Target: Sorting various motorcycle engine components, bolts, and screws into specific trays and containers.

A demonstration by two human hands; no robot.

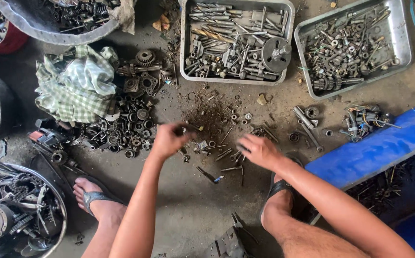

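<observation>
L hand (169, 139) pinched shut on small dark part (too blurred to id). R hand (260, 150) fingers loosely spread, holding nothing, over scattered bolts (226, 155) on floor. Bolts lie btwn hands, just left of R fingertips; R nearer.

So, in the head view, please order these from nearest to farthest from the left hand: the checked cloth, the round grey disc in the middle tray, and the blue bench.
From the left hand:
1. Checked cloth, up and to the left on the floor.
2. Round grey disc, up and to the right, in the middle tray.
3. Blue bench, far right, beyond the right hand.
</observation>
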